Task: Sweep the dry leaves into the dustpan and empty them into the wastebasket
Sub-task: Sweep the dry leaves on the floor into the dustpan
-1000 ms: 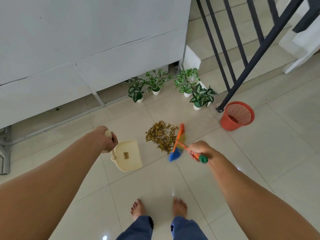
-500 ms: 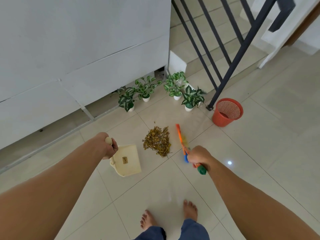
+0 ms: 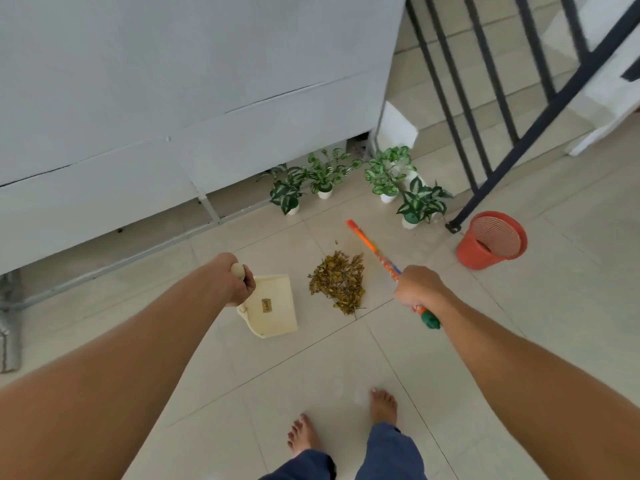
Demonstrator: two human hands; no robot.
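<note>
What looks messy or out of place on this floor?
Only the heap of dry leaves on the tiles, between the dustpan and the broom; one stray bit lies apart just beyond it, toward the potted plants. Nothing else looks spilled or broken.

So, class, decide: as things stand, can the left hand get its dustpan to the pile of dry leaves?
Probably yes. The left hand grips the dustpan by its handle, and only floor tile shows between it and the leaves; the broom is right of the pile.
</note>
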